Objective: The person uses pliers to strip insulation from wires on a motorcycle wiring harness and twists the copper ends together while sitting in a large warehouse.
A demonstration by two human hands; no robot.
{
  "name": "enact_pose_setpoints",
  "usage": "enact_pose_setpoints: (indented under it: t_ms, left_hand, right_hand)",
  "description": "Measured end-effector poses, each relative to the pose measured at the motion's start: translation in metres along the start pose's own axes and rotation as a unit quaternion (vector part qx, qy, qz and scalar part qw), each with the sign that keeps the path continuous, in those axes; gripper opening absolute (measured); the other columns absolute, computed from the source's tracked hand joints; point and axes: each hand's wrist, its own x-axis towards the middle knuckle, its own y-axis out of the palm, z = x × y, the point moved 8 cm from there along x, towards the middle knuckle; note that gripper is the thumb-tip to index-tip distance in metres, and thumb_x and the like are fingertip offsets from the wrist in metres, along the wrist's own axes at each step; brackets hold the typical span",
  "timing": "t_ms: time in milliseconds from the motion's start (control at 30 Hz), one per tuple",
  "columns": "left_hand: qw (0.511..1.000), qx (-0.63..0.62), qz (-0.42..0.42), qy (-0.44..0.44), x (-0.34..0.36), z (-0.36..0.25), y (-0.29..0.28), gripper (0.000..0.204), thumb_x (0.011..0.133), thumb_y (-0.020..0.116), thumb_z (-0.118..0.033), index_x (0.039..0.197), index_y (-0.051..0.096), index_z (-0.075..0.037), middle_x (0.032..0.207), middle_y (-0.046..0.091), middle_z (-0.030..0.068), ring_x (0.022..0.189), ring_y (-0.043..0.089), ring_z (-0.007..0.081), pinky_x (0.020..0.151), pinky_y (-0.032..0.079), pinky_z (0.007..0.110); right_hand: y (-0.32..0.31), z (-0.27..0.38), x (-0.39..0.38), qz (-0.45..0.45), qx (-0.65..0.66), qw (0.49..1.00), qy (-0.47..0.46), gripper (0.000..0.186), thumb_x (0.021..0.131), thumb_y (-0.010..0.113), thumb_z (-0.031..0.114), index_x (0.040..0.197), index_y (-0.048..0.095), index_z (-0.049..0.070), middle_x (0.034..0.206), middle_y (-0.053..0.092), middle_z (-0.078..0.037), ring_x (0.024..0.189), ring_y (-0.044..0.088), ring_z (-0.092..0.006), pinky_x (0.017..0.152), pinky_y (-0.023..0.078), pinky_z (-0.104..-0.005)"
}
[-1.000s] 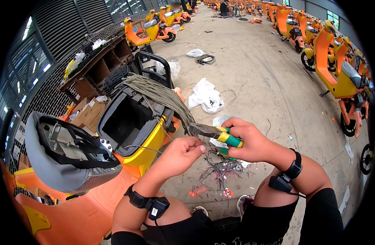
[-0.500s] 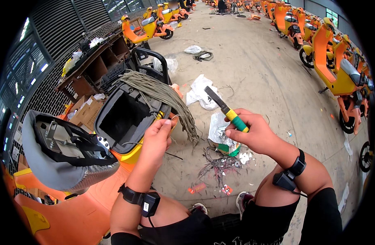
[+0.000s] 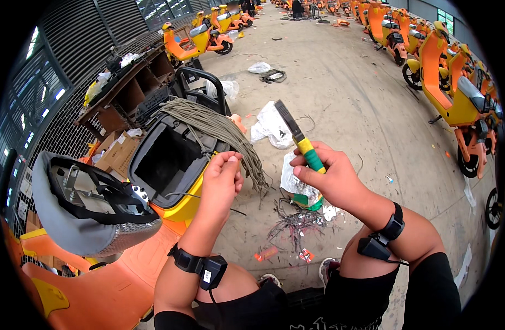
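left hand [image 3: 222, 179]: fingers pinched on a thin wire [image 3: 195, 196] at the box [image 3: 170, 159] front rim; wire too fine to trace far
right hand [image 3: 329, 176]: fist closed round pliers [image 3: 299, 137], jaws up; lower handles hidden in palm
cable bundle [image 3: 219, 132]: draped over box rear edge, ends beside left hand
vs earlier: left hand lower, pliers raised slightly

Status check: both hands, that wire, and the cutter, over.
Left hand pinching a thin wire at the open seat compartment. Right hand gripping pliers, jaws up, clear of the wire. Cable bundle draped over the compartment rim beside the left hand.
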Motion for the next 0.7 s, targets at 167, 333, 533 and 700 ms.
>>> enact_pose_setpoints:
  t_ms: [167, 333, 533, 700]
  left_hand:
    - [1.0, -0.007, 0.016, 0.007, 0.002, 0.003, 0.012, 0.013, 0.1, 0.051, -0.02, 0.102, 0.055, -0.007, 0.071, 0.047, -0.0039, 0.054, 0.044, 0.0059, 0.048, 0.032, 0.02]
    - [0.994, -0.072, 0.077, 0.009, 0.002, 0.003, 0.028, 0.016, 0.101, 0.052, -0.022, 0.1, 0.055, -0.006, 0.065, 0.042, -0.0037, 0.052, 0.038, 0.0063, 0.048, 0.031, 0.021]
    - [0.961, -0.163, 0.214, -0.056, -0.018, -0.006, 0.059, 0.018, 0.102, 0.047, -0.018, 0.102, 0.054, -0.002, 0.066, 0.045, 0.0006, 0.052, 0.045, 0.0115, 0.05, 0.036, 0.024]
    - [0.941, -0.218, 0.249, -0.078, -0.024, -0.004, 0.069, 0.015, 0.1, 0.047, -0.016, 0.101, 0.054, -0.002, 0.073, 0.052, 0.003, 0.056, 0.051, 0.0139, 0.051, 0.04, 0.025]
  right_hand:
    - [-0.003, 0.008, 0.001, -0.043, -0.014, 0.999, -0.024, 0.025, 0.086, 0.072, 0.015, 0.105, 0.07, -0.001, 0.117, 0.057, -0.011, 0.102, 0.058, -0.0179, 0.089, 0.047, -0.0315]
    - [0.003, -0.009, 0.004, -0.044, 0.059, 0.995, 0.069, 0.03, 0.085, 0.074, 0.017, 0.108, 0.07, -0.001, 0.116, 0.058, -0.01, 0.101, 0.058, -0.0165, 0.087, 0.047, -0.0304]
    - [0.006, -0.017, 0.008, -0.035, 0.105, 0.991, 0.077, 0.037, 0.083, 0.078, 0.022, 0.111, 0.069, -0.001, 0.118, 0.058, -0.009, 0.101, 0.057, -0.0154, 0.087, 0.047, -0.0298]
    - [0.003, 0.002, 0.014, -0.031, 0.025, 0.998, -0.056, 0.038, 0.083, 0.079, 0.022, 0.113, 0.069, 0.001, 0.12, 0.057, -0.008, 0.106, 0.057, -0.0169, 0.09, 0.047, -0.0307]
